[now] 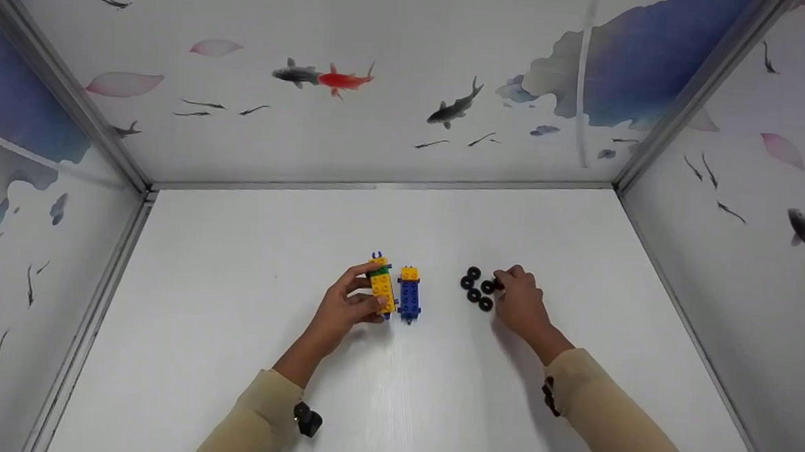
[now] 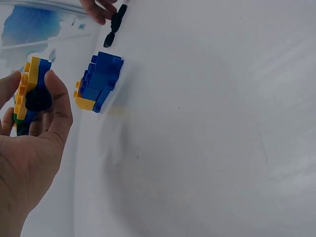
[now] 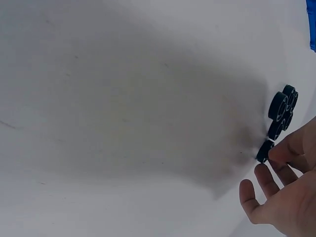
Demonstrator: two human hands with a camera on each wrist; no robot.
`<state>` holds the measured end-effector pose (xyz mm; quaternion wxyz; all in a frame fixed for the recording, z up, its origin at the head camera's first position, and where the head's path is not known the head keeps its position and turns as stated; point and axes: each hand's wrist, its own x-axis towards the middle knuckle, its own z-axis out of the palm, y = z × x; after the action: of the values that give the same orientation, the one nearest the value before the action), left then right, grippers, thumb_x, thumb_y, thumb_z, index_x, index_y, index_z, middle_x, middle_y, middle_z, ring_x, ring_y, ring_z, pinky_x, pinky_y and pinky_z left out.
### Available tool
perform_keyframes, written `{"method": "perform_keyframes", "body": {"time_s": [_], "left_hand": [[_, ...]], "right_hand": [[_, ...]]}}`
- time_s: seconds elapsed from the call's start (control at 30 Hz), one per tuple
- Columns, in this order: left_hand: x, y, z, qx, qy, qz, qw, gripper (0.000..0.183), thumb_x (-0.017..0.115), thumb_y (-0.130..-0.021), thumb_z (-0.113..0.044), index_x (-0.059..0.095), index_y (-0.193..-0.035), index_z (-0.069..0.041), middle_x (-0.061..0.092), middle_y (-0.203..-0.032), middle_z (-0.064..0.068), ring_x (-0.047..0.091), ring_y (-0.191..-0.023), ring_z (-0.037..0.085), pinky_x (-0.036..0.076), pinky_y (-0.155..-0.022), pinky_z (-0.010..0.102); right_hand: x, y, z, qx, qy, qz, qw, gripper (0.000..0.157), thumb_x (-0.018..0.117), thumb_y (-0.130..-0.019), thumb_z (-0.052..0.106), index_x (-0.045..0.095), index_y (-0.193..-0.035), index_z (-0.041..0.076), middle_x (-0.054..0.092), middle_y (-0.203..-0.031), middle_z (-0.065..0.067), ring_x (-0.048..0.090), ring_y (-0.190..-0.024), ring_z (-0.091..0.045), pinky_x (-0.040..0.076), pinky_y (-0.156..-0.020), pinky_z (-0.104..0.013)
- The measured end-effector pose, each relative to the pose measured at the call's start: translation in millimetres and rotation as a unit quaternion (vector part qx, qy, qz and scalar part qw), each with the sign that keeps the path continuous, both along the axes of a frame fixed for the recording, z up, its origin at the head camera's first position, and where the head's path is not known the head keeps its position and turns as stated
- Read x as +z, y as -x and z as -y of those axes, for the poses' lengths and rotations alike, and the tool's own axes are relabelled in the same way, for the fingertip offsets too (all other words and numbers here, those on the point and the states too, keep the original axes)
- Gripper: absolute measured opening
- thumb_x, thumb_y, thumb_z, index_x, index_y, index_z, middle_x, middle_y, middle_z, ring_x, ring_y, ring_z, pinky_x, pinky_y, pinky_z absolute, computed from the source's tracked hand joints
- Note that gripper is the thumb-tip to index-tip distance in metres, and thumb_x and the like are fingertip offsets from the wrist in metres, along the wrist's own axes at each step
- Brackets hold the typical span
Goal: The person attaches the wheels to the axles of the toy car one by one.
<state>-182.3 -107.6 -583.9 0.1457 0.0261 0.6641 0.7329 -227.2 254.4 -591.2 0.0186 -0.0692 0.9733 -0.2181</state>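
Note:
My left hand (image 1: 340, 305) grips a toy car of building blocks (image 1: 382, 290), yellow and green on top with a blue base, thumb on one side and fingers on the other. A black wheel (image 2: 38, 99) shows on its side in the left wrist view. Just right of it on the table stands a second toy car base (image 1: 409, 299), blue with a yellow block at its far end. My right hand (image 1: 524, 302) is at the right side of a cluster of loose black wheels (image 1: 474, 295), pinching one small wheel (image 3: 265, 151) between thumb and finger.
The white table (image 1: 379, 404) is enclosed by printed panels at the back (image 1: 380, 135), left and right, with metal strips along their edges. Several loose wheels lie close together, to the right of the blue car base.

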Motion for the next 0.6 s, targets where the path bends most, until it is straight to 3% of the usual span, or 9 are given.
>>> {"method": "perform_keyframes", "body": {"time_s": [0.27,0.4,0.6], "left_hand": [[-1.9,0.4,-0.2,-0.008,0.008,-0.002,0.9999,0.065,0.08,-0.103,-0.012,0.054,-0.16,-0.032,0.059,-0.146,0.018,0.076,-0.112,0.027,0.07,-0.092,0.04],[-2.3,0.6,-0.4,-0.01,0.008,-0.004,0.9999,0.064,0.079,-0.103,-0.012,0.054,-0.159,-0.031,0.059,-0.145,0.019,0.076,-0.11,0.026,0.07,-0.091,0.038],[-0.5,-0.1,-1.1,-0.005,0.004,-0.009,0.9999,0.069,0.08,-0.102,-0.011,0.052,-0.159,-0.039,0.06,-0.144,0.018,0.076,-0.109,0.028,0.07,-0.09,0.039]], "right_hand": [[0.2,-1.9,-4.8,-0.016,-0.003,-0.017,1.0,0.024,0.067,-0.104,0.0,0.077,-0.125,-0.004,0.062,-0.116,-0.023,0.059,-0.107,-0.043,0.057,-0.089,-0.061],[0.6,-2.4,-7.5,-0.02,0.022,-0.022,0.999,0.02,0.069,-0.103,-0.001,0.078,-0.119,-0.006,0.061,-0.117,-0.024,0.062,-0.107,-0.043,0.058,-0.093,-0.058],[0.9,-2.6,-8.3,-0.016,0.022,-0.019,0.999,0.019,0.068,-0.102,-0.002,0.077,-0.118,-0.007,0.067,-0.115,-0.025,0.064,-0.107,-0.044,0.058,-0.096,-0.057]]}}
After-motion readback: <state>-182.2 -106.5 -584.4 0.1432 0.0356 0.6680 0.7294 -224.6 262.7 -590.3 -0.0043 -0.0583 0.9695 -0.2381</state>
